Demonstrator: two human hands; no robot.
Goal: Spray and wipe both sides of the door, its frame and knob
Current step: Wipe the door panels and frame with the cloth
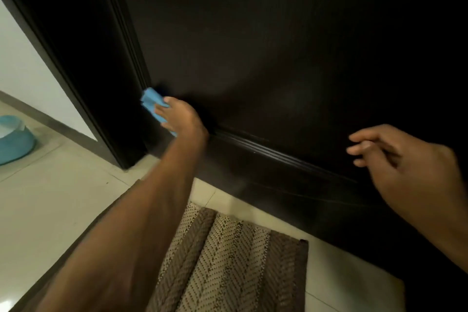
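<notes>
Door: dark brown, fills most of the view.
Floor: pale tiles.
Mat: patterned, at the door's foot.
Basin: blue, far left.
Right hand: empty, fingers loosely spread near the door.
Left hand: presses the cloth.
Cloth: blue, low on the door beside the frame.

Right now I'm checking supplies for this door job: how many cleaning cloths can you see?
1. A blue cloth is pressed by the left hand against the door, low, near its left edge. The right hand holds nothing. Others may lie outside the view.
</notes>
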